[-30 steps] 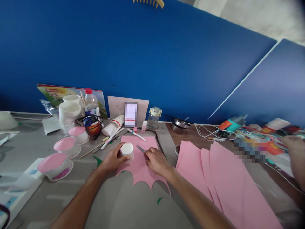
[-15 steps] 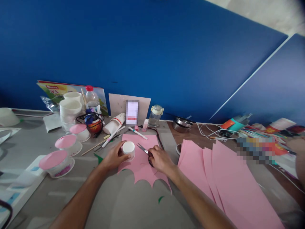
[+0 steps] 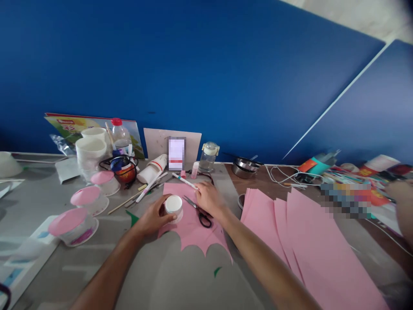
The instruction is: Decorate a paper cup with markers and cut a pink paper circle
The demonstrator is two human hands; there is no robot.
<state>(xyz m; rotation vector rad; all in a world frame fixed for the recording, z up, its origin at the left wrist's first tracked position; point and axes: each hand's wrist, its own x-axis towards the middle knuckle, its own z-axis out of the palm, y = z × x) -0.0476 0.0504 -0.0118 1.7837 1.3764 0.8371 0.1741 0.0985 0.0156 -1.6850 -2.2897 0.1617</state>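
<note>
My left hand (image 3: 155,217) is wrapped round a small white paper cup (image 3: 174,206), which stands on a sheet of pink paper (image 3: 190,234) with scalloped cuts along its front edge. To the right of the cup, black-handled scissors (image 3: 204,218) lie on the sheet, blades slightly apart and untouched. Over the sheet's back right corner reaches my right hand (image 3: 210,199). Its fingertips close on the near end of a white marker pen (image 3: 183,181) with a teal band; the pen still lies flat.
On the left stand several pink-topped cups (image 3: 86,200) and stacked white cups (image 3: 91,150). A phone (image 3: 176,153), a glue stick (image 3: 195,170) and a glass jar (image 3: 209,158) are at the back. Pink sheets (image 3: 309,237) lie right. Another person's hand (image 3: 400,202) shows at the right edge.
My right hand has let go of the scissors, leaving them on the pink paper, and moved back to the marker pen. My left hand keeps its hold on the cup.
</note>
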